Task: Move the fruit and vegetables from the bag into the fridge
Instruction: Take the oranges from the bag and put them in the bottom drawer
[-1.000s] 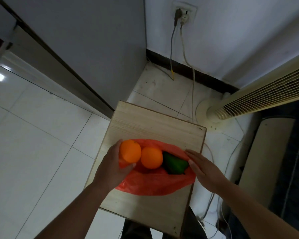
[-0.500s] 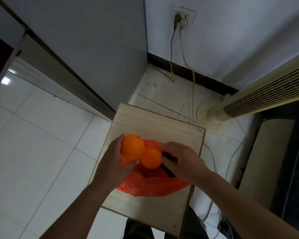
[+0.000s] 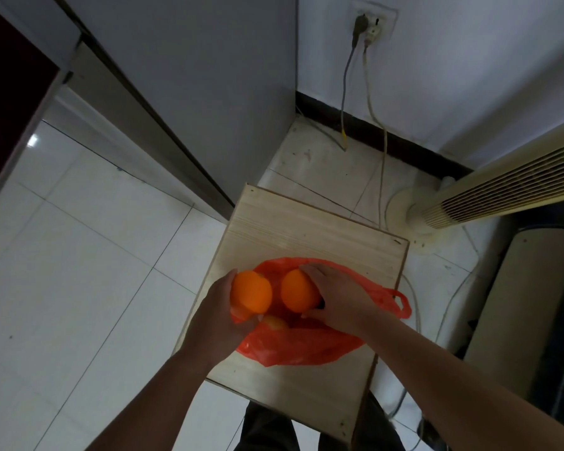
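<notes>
- Left hand (image 3: 215, 317) curled round first orange (image 3: 251, 291), held just above bag (image 3: 300, 346) on surface (image 3: 306, 229).
- Change: right hand (image 3: 339, 297), flat at bag's edge a second ago, now wraps second orange (image 3: 297, 292) over bag mouth.
- Green veg now hidden, probably under right hand.
- Likely both oranges ready to carry; neither stored yet.

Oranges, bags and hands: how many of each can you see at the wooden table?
Oranges: 2 (left orange, right orange)
Red bag: 1
Hands: 2 (left hand, right hand)
Total: 5
</notes>
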`<state>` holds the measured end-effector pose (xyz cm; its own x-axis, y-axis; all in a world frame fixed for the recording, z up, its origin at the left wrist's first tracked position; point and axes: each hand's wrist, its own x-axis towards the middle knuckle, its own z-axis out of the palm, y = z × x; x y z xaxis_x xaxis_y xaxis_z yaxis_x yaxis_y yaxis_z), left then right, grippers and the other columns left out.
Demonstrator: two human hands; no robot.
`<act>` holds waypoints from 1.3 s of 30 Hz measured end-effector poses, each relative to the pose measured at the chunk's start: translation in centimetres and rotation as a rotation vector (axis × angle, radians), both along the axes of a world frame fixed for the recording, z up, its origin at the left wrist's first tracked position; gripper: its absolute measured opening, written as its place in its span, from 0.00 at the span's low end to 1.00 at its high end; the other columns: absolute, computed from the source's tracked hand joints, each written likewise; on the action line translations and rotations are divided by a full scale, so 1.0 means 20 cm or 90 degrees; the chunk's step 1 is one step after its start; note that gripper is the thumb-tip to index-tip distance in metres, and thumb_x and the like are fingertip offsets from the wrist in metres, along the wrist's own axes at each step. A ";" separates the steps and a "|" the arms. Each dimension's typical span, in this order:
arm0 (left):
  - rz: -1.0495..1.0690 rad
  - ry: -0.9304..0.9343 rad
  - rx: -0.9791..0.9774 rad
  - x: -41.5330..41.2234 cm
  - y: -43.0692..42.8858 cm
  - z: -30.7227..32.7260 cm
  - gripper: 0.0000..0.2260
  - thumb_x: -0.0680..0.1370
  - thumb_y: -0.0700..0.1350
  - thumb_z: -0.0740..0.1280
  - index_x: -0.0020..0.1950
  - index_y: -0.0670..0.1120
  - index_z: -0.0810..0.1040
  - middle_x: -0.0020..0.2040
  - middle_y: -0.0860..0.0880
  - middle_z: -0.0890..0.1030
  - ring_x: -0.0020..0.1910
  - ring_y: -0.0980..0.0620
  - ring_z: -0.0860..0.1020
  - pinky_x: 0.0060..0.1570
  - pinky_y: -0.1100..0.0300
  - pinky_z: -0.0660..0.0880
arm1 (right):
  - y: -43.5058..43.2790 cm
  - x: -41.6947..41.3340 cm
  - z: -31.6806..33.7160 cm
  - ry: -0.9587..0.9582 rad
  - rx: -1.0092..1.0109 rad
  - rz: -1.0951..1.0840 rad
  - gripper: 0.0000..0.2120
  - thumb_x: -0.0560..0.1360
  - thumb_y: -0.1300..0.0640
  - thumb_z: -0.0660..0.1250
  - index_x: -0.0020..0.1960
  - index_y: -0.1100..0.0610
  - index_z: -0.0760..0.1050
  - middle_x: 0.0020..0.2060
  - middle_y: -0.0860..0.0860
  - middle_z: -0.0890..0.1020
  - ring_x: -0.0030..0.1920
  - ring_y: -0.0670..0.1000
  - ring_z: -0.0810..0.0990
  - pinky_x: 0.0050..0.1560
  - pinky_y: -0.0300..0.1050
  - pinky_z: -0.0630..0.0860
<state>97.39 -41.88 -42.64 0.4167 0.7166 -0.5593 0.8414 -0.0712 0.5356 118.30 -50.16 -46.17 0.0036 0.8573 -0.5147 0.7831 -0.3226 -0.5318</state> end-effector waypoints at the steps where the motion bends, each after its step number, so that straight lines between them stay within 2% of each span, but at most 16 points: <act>1: 0.001 -0.005 -0.002 0.00 0.00 0.00 0.41 0.69 0.53 0.74 0.75 0.51 0.55 0.72 0.49 0.65 0.67 0.48 0.68 0.61 0.53 0.70 | 0.00 0.00 0.01 0.014 0.007 -0.014 0.42 0.69 0.43 0.71 0.74 0.50 0.53 0.73 0.50 0.61 0.70 0.52 0.62 0.69 0.49 0.60; 5: 0.011 -0.019 0.002 0.00 0.03 0.06 0.40 0.68 0.53 0.74 0.74 0.52 0.56 0.71 0.48 0.66 0.67 0.47 0.68 0.61 0.49 0.71 | -0.03 0.01 0.10 0.077 0.055 -0.101 0.40 0.68 0.40 0.71 0.72 0.47 0.55 0.70 0.47 0.63 0.66 0.50 0.67 0.64 0.48 0.68; 9: -0.008 -0.032 0.009 0.00 0.06 0.22 0.41 0.68 0.54 0.74 0.75 0.51 0.55 0.72 0.47 0.64 0.68 0.46 0.67 0.62 0.49 0.70 | -0.09 -0.03 0.31 0.088 0.087 -0.213 0.39 0.66 0.40 0.72 0.71 0.45 0.56 0.68 0.46 0.65 0.62 0.49 0.69 0.57 0.43 0.69; 12: -0.026 -0.049 0.017 0.00 0.05 0.40 0.41 0.69 0.55 0.74 0.75 0.52 0.54 0.73 0.48 0.63 0.69 0.45 0.67 0.61 0.47 0.70 | -0.15 -0.09 0.53 0.088 0.078 -0.305 0.39 0.65 0.41 0.73 0.70 0.45 0.58 0.66 0.47 0.68 0.60 0.49 0.71 0.57 0.48 0.73; 14: -0.033 -0.077 0.025 -0.01 0.04 0.53 0.42 0.69 0.56 0.73 0.75 0.53 0.53 0.74 0.48 0.62 0.69 0.44 0.67 0.62 0.45 0.71 | -0.18 -0.14 0.69 0.083 0.083 -0.347 0.39 0.65 0.41 0.74 0.69 0.45 0.58 0.65 0.47 0.69 0.60 0.49 0.72 0.57 0.52 0.76; 17: -0.003 -0.125 -0.003 -0.04 0.00 0.74 0.44 0.67 0.57 0.74 0.75 0.55 0.52 0.74 0.47 0.62 0.69 0.44 0.67 0.61 0.44 0.71 | -0.26 -0.22 0.92 0.070 0.115 -0.399 0.38 0.65 0.43 0.74 0.69 0.45 0.59 0.65 0.47 0.69 0.59 0.48 0.72 0.56 0.50 0.76; 20: 0.013 -0.197 -0.032 -0.09 -0.06 0.93 0.45 0.62 0.62 0.72 0.73 0.56 0.56 0.72 0.48 0.64 0.65 0.45 0.70 0.59 0.43 0.73 | -0.34 -0.31 1.14 0.099 0.173 -0.460 0.37 0.65 0.45 0.74 0.69 0.46 0.60 0.65 0.47 0.68 0.59 0.48 0.72 0.53 0.46 0.76; 23: 0.006 -0.271 -0.050 -0.15 -0.12 1.07 0.40 0.62 0.59 0.75 0.70 0.58 0.61 0.68 0.50 0.67 0.61 0.47 0.72 0.54 0.46 0.76 | -0.45 -0.41 1.31 0.120 0.212 -0.495 0.40 0.64 0.42 0.74 0.70 0.45 0.58 0.65 0.45 0.67 0.60 0.48 0.71 0.54 0.49 0.77; 26: -0.001 -0.314 -0.079 -0.22 -0.19 1.21 0.35 0.62 0.57 0.76 0.63 0.65 0.61 0.62 0.56 0.68 0.55 0.52 0.74 0.47 0.57 0.75 | -0.56 -0.48 1.43 0.136 0.233 -0.488 0.44 0.63 0.42 0.74 0.71 0.42 0.54 0.65 0.41 0.62 0.62 0.49 0.70 0.57 0.53 0.77; 29: -0.038 -0.309 -0.069 -0.28 -0.27 1.32 0.36 0.57 0.64 0.75 0.61 0.67 0.61 0.57 0.65 0.67 0.53 0.57 0.73 0.48 0.57 0.77 | -0.65 -0.53 1.50 0.114 0.257 -0.427 0.42 0.62 0.42 0.74 0.69 0.39 0.54 0.63 0.38 0.61 0.63 0.47 0.68 0.57 0.52 0.77; 31: -0.056 -0.280 -0.042 -0.33 -0.32 1.36 0.37 0.61 0.61 0.75 0.65 0.63 0.61 0.60 0.60 0.68 0.55 0.54 0.73 0.51 0.53 0.77 | -0.69 -0.57 1.54 0.100 0.265 -0.379 0.40 0.64 0.45 0.75 0.65 0.33 0.52 0.61 0.33 0.61 0.61 0.44 0.67 0.56 0.47 0.76; 33: -0.057 -0.260 -0.010 -0.37 -0.39 1.38 0.36 0.66 0.55 0.76 0.68 0.59 0.61 0.63 0.56 0.67 0.57 0.52 0.72 0.51 0.54 0.75 | -0.73 -0.60 1.57 0.092 0.281 -0.334 0.40 0.64 0.49 0.76 0.62 0.30 0.51 0.59 0.30 0.58 0.60 0.42 0.64 0.54 0.41 0.73; 36: -0.027 -0.252 0.022 -0.44 -0.53 1.42 0.35 0.68 0.51 0.75 0.69 0.56 0.61 0.64 0.54 0.66 0.57 0.53 0.70 0.50 0.57 0.72 | -0.82 -0.64 1.57 0.088 0.303 -0.299 0.42 0.65 0.50 0.76 0.66 0.34 0.51 0.62 0.36 0.58 0.61 0.42 0.63 0.54 0.39 0.70; 39: 0.023 -0.246 0.052 -0.52 -0.68 1.44 0.36 0.68 0.51 0.75 0.71 0.56 0.60 0.66 0.53 0.66 0.58 0.53 0.69 0.51 0.57 0.72 | -0.91 -0.67 1.57 0.099 0.291 -0.255 0.44 0.65 0.50 0.76 0.72 0.45 0.53 0.68 0.45 0.61 0.62 0.45 0.65 0.54 0.39 0.69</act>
<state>87.05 -55.50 -13.83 0.5590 0.7705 -0.3062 0.5813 -0.1009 0.8074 104.80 -68.36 -14.84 0.3246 0.9386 -0.1169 0.5509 -0.2881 -0.7833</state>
